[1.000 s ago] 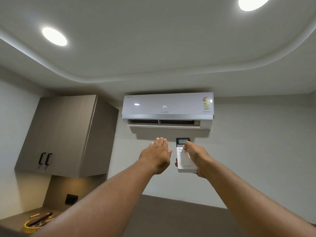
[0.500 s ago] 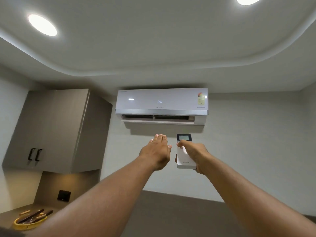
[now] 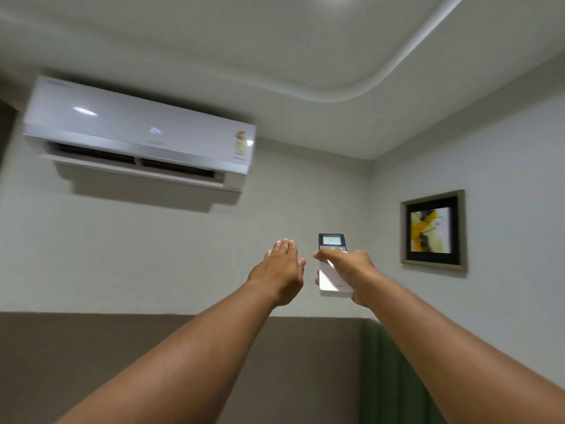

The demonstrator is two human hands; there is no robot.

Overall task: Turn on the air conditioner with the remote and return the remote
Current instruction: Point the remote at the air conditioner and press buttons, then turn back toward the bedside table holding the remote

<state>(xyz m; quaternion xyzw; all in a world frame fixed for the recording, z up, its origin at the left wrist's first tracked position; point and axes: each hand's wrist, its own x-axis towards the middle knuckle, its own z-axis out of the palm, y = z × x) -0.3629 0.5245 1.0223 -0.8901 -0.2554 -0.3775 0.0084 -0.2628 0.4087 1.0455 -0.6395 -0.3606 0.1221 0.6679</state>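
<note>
A white wall-mounted air conditioner [image 3: 137,130] hangs high at the upper left, its flap open and a blurred display lit on its front. My right hand [image 3: 351,270] holds a white remote [image 3: 331,281] upright, screen on top, with the thumb across its buttons. My left hand [image 3: 279,270] is stretched out just left of the remote, fingers together and flat, holding nothing and not touching the remote.
A framed yellow and black picture [image 3: 432,229] hangs on the right wall. A brown panel [image 3: 122,356] covers the lower wall, and a green padded surface [image 3: 394,377] stands in the corner. A curved ceiling step [image 3: 397,71] runs overhead.
The view has swung to the right: the air conditioner has slid to the upper left, the cabinet has left the frame and the picture has appeared. Both hands keep their pose.
</note>
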